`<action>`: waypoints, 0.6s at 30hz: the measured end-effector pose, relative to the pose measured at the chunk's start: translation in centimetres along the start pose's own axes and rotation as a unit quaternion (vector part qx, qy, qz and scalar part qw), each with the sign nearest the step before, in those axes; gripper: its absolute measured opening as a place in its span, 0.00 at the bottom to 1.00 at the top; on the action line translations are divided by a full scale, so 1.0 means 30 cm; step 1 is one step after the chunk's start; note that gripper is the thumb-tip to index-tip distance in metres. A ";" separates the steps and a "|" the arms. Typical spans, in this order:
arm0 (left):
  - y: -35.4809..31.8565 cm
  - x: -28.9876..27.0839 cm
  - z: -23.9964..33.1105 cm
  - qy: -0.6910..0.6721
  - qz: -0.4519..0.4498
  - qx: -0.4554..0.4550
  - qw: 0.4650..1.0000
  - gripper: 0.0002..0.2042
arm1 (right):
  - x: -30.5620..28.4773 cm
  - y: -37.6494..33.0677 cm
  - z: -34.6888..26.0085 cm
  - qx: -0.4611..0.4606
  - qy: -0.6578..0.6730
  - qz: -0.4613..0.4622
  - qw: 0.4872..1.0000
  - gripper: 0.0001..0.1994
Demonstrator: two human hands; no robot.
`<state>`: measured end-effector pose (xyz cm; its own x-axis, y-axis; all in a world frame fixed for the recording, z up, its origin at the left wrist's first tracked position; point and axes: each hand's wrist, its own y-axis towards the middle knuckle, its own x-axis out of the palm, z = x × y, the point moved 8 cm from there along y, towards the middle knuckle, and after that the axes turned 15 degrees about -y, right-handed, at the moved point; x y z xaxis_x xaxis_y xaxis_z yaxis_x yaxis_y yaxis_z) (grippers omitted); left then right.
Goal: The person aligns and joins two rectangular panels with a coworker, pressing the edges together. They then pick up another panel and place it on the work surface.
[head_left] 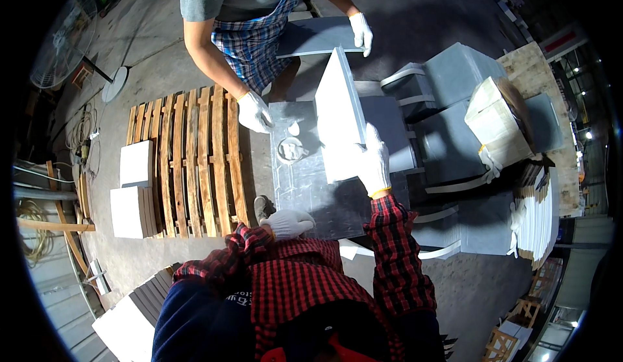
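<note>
Gloves cover both hands at the metal-topped table [305, 193]. The right hand [374, 162] grips the near edge of a white slab [339, 106] standing tilted on the table's far right part. The left hand [287, 222] rests curled on the table's near edge, holding nothing. Across the table, a co-worker's gloved hand [254, 111] presses its far corner, beside a tape roll [291, 148]. A wooden pallet [185, 161] lies left of the table.

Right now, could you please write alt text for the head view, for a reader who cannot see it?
The person's gloved right hand steadies a white panel upright on a grey metal table, while the left hand rests at the table's near edge. Opposite, a co-worker's gloved hand touches the table beside a wooden pallet.
</note>
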<state>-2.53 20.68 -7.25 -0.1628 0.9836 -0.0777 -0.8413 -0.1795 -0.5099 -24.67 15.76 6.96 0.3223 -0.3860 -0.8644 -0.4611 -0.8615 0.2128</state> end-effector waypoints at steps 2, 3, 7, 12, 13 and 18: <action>-0.003 -0.001 0.003 -0.002 0.002 0.006 1.000 0.21 | 0.007 0.000 0.009 0.010 -0.003 -0.008 1.000 0.25; -0.006 0.000 0.007 -0.010 0.003 0.002 1.000 0.20 | 0.013 -0.001 0.019 0.012 -0.007 -0.004 1.000 0.25; -0.015 0.000 0.017 -0.018 0.000 -0.010 1.000 0.20 | 0.028 0.001 0.032 0.019 -0.004 -0.014 1.000 0.25; -0.016 0.001 0.021 -0.015 0.000 -0.008 1.000 0.21 | 0.026 0.002 0.028 0.006 -0.019 0.003 1.000 0.27; -0.017 0.000 0.023 -0.015 0.002 -0.009 1.000 0.21 | 0.027 0.001 0.030 -0.002 -0.013 0.013 1.000 0.28; -0.011 0.001 0.008 -0.032 -0.003 -0.030 0.999 0.22 | 0.026 0.002 0.024 -0.007 -0.019 0.014 1.000 0.27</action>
<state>-2.39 20.77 -6.88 -0.1921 0.9812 -0.0206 -0.8097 -0.1703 -0.5616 -25.04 15.65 5.96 0.2780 -0.3975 -0.8745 -0.4573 -0.8554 0.2435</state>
